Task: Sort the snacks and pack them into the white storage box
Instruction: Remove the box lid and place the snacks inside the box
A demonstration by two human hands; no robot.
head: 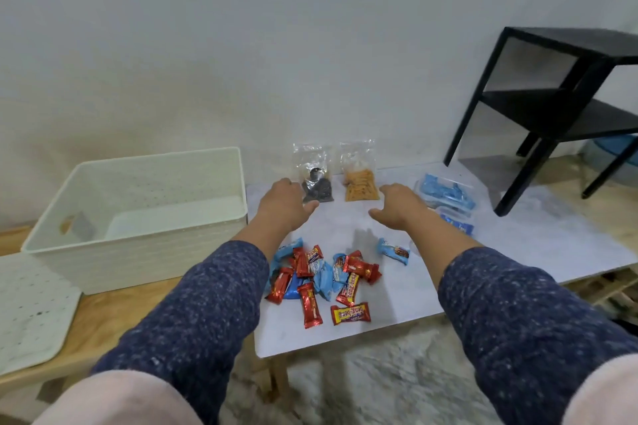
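Observation:
A white storage box (221, 224) stands at the left with nothing visible inside it. A heap of red and blue wrapped snack bars (321, 278) lies on the pale table, and one blue bar (393, 251) lies apart to its right. Against the wall stand a clear bag of dark snacks (316, 179) and a clear bag of orange sticks (359, 179). My left hand (284, 203) hovers just left of the dark bag, fingers relaxed and holding nothing. Just right of the orange bag, my right hand (397, 205) is stretched out the same way.
The box's white lid (27, 314) lies at the near left on a wooden bench. Clear containers with blue packets (445, 195) sit at the table's right. A black shelf unit (552, 107) stands at the back right.

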